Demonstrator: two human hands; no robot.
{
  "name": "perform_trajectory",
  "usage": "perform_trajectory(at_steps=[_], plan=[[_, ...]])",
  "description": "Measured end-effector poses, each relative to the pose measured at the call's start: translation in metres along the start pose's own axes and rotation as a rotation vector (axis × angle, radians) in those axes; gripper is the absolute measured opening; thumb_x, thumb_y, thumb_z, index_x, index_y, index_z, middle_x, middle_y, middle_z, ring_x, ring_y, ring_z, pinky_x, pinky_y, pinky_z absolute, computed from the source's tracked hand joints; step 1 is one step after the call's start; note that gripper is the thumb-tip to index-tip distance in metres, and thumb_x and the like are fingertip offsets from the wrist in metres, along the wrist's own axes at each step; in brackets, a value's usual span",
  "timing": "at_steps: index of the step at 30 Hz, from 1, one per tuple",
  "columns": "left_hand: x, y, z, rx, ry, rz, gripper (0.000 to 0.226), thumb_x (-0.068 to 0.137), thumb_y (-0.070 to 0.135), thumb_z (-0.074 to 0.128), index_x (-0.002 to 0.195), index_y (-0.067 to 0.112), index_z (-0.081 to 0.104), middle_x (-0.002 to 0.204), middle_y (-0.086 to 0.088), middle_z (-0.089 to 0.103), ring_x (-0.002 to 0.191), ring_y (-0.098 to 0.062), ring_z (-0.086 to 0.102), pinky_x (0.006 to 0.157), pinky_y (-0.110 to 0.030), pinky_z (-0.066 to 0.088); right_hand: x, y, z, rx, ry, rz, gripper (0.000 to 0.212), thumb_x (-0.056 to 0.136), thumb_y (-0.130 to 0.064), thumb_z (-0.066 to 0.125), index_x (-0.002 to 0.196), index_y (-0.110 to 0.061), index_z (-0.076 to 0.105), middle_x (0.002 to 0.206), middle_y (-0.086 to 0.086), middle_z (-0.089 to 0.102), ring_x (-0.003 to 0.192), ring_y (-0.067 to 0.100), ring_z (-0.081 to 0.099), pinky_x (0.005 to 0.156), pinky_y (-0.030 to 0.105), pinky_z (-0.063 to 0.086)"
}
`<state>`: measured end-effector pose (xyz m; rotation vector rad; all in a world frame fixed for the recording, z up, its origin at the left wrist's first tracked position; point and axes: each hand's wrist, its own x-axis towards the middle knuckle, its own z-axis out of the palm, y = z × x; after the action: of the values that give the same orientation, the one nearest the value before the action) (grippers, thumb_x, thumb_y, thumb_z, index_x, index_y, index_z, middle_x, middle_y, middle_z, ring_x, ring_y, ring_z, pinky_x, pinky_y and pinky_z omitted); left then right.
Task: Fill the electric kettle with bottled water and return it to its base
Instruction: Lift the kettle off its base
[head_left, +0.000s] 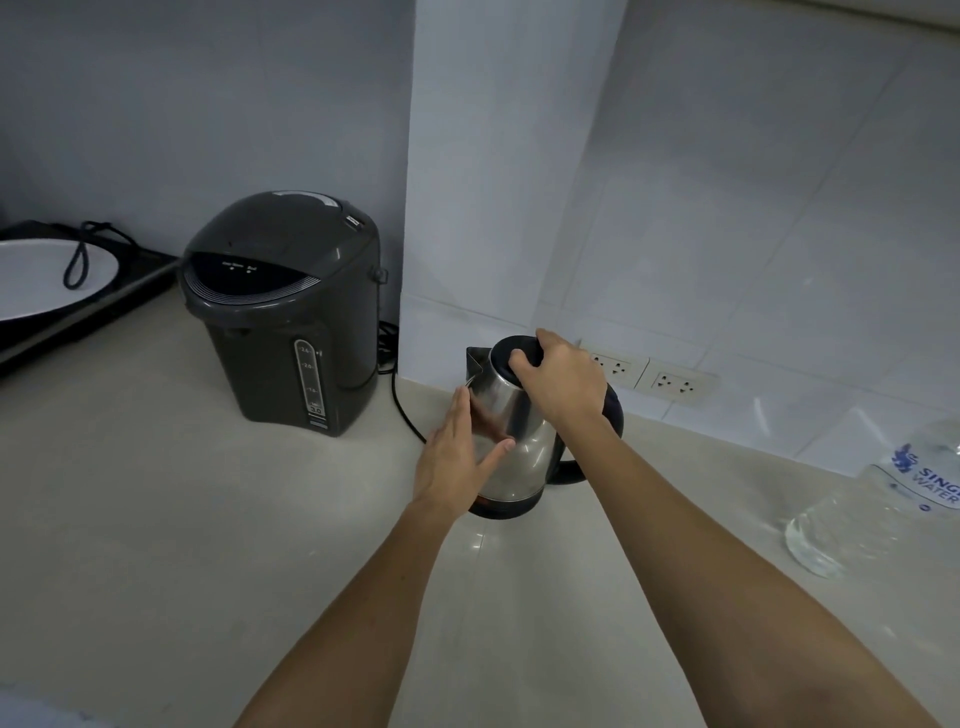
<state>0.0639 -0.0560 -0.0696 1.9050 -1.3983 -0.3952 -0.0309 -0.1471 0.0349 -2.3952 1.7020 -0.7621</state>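
Steel electric kettle (511, 441) on its base (498, 510): your R hand (563, 382) grips the lid (511, 349), L hand (457, 457) flat, fingers spread, vs its side.

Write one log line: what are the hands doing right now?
right hand: gripping lid | left hand: flat on kettle side | water bottle: untouched

A pale table (156, 519) carries a steel kettle (511, 415) on its black base (498, 508), a dark hot-water dispenser (283, 312) to the left, a black stove (78, 312) far left, and a clear water bottle (872, 499) lying at right.
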Motion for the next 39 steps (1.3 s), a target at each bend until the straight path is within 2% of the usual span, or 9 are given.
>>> perform_trajectory(at_steps=[5,13,18,24,28,30,33,36,39], plan=[[0.001,-0.001,0.001,0.016,-0.01,-0.012,0.095,0.087,0.062,0.051,0.155,0.021,-0.002,0.161,0.001,0.02,0.142,-0.02,0.032,0.113,-0.041,0.033,-0.001,-0.001,0.003,0.038,0.039,-0.005,0.028,0.086,-0.035,0.047,0.09,-0.009,0.057,0.085,0.008,0.063,0.08,0.035,0.06,0.064,0.031,0.037],[0.001,0.002,-0.002,0.048,-0.025,-0.02,0.094,0.089,0.061,0.05,0.155,0.02,-0.002,0.159,0.0,0.024,0.14,-0.022,0.034,0.112,-0.044,0.034,0.002,-0.003,-0.005,0.04,-0.04,-0.028,0.022,0.083,-0.029,0.048,0.078,-0.008,0.051,0.065,0.003,0.05,0.067,0.029,0.053,0.06,0.031,0.038],[0.001,0.002,-0.002,0.044,-0.032,-0.02,0.094,0.088,0.06,0.052,0.155,0.02,-0.001,0.158,-0.001,0.026,0.139,-0.023,0.037,0.111,-0.045,0.035,0.006,-0.007,-0.017,0.04,-0.075,-0.11,0.011,0.085,-0.017,0.045,0.079,-0.007,0.045,0.073,0.008,0.049,0.069,0.032,0.047,0.061,0.032,0.032],[0.005,0.001,-0.002,0.009,-0.048,-0.029,0.093,0.086,0.06,0.055,0.154,0.025,0.002,0.156,-0.001,0.031,0.137,-0.024,0.04,0.109,-0.046,0.038,0.005,0.002,-0.043,0.403,-0.082,-0.03,0.026,0.09,-0.017,0.04,0.106,-0.01,0.06,0.087,0.012,0.062,0.08,0.029,0.055,0.068,0.036,0.043],[0.005,0.002,-0.002,0.012,-0.052,-0.044,0.094,0.086,0.059,0.056,0.154,0.025,0.001,0.155,0.0,0.032,0.137,-0.025,0.04,0.109,-0.047,0.038,0.0,0.019,-0.05,0.597,-0.032,-0.003,0.037,0.095,-0.014,0.036,0.126,-0.017,0.056,0.094,0.003,0.062,0.085,0.019,0.054,0.067,0.016,0.041],[0.005,0.001,-0.002,0.01,-0.05,-0.043,0.092,0.085,0.06,0.056,0.153,0.028,0.003,0.152,0.0,0.036,0.132,-0.026,0.045,0.106,-0.047,0.042,-0.003,0.028,-0.05,0.677,0.0,0.049,0.042,0.097,-0.014,0.033,0.135,-0.019,0.051,0.101,0.0,0.061,0.088,0.015,0.054,0.073,0.016,0.043],[0.006,0.0,-0.002,0.01,-0.042,-0.035,0.088,0.085,0.06,0.055,0.151,0.031,0.005,0.149,0.0,0.04,0.125,-0.026,0.052,0.101,-0.047,0.046,-0.008,0.049,-0.045,0.814,0.027,0.124,0.051,0.092,-0.023,0.029,0.14,-0.02,0.046,0.114,0.002,0.064,0.106,0.019,0.06,0.1,0.034,0.046],[0.006,0.0,-0.002,0.011,-0.037,-0.049,0.089,0.086,0.059,0.056,0.152,0.03,0.004,0.148,0.002,0.042,0.123,-0.025,0.054,0.1,-0.045,0.047,-0.018,0.069,-0.042,0.861,0.014,0.161,0.046,0.09,-0.021,0.026,0.125,-0.018,0.056,0.112,0.018,0.063,0.108,0.032,0.059,0.105,0.048,0.043],[0.005,0.0,-0.001,-0.028,-0.021,-0.036,0.084,0.085,0.058,0.058,0.148,0.034,0.008,0.141,0.005,0.049,0.113,-0.023,0.061,0.094,-0.045,0.05,-0.032,0.08,-0.041,0.9,0.033,0.189,0.04,0.096,-0.009,0.023,0.111,-0.018,0.059,0.105,0.009,0.066,0.105,0.02,0.061,0.104,0.038,0.045]])
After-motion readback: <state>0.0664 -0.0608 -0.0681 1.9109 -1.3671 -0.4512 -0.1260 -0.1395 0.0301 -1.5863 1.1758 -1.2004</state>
